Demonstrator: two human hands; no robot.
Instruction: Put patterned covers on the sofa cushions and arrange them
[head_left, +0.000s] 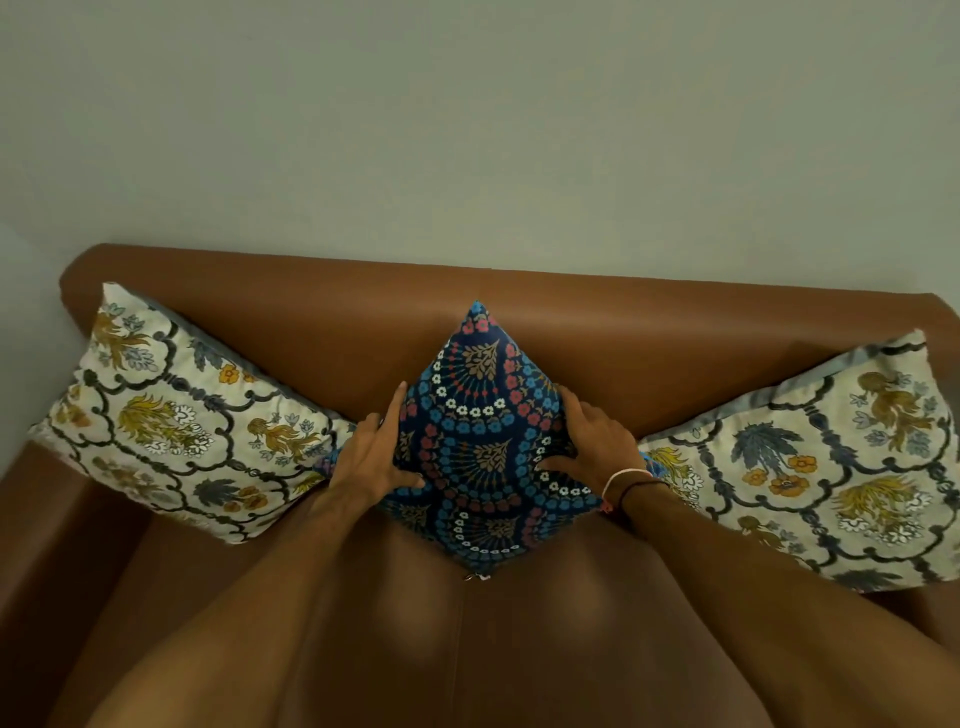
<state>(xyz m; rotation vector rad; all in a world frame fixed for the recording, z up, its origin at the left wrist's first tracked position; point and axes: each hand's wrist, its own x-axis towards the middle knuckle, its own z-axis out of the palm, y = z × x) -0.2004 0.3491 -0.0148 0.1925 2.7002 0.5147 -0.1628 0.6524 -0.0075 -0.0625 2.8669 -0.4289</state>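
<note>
A: From the head view, what sits on the brown sofa (322, 322)?

B: Three covered cushions. A dark blue cushion (480, 441), patterned with blue, red and white flowers, stands on one corner in the middle, leaning against the backrest like a diamond. A small zip pull (476, 577) hangs at its bottom corner, right at the seat.

A: And the hands?

B: The left hand (376, 457) lies flat on the cushion's left edge, fingers loosely spread, thumb pressed onto the front face. The right hand (592, 441) mirrors it on the right edge, fingers spread over the fabric, thumb on the front. Neither closes into a fist; both press the cushion from its sides. Two thin bands (626, 483), one pale and one dark, circle the right wrist.

A: The other cushions?

B: A cream floral cushion (171, 415) leans in the left corner, another cream floral cushion (831, 467) in the right corner. Each one's inner corner reaches just beside the hand on its side. A plain grey-green wall (467, 130) rises behind.
</note>
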